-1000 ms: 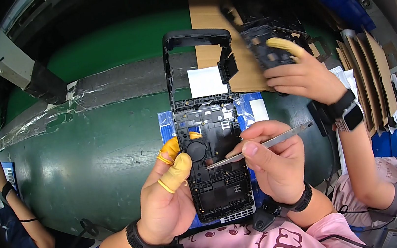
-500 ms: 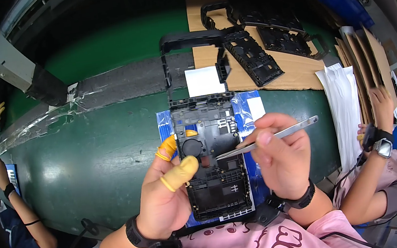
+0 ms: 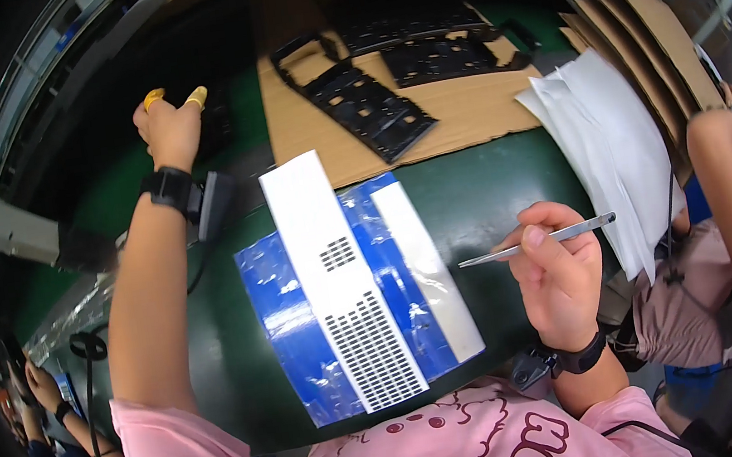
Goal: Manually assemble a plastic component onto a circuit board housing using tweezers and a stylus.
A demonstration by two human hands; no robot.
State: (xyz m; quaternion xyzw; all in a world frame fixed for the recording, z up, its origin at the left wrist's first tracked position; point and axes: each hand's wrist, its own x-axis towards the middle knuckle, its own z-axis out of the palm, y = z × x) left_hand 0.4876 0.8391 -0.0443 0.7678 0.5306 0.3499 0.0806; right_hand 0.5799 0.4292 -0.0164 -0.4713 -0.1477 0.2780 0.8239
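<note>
My left hand [image 3: 174, 131] reaches far out to the left over a dark surface. Yellow finger cots cover its thumb and one finger, and these two tips are apart with nothing visible between them. Beside it a black shape [image 3: 214, 124] is too dark to make out. My right hand [image 3: 561, 268] pinches metal tweezers [image 3: 572, 230], whose tips point left over the green table. Left of the tweezers, a white sheet [image 3: 305, 213] with rows of small black rectangles lies on a blue backing [image 3: 270, 286]. A narrow white strip [image 3: 430, 266] runs along its right part.
Several black plastic frames, one with a handle loop [image 3: 360, 106], lie on cardboard [image 3: 300, 136] at the back. White sheets [image 3: 607, 144] and upright cardboard dividers [image 3: 659, 46] stand at the right. Co-workers sit on both sides, one arm [image 3: 730, 175] showing at the right.
My left hand has swung from the middle to the far left. The black frame is gone from above the blue backing, uncovering the white sheet. My right hand keeps the tweezers, slightly farther right.
</note>
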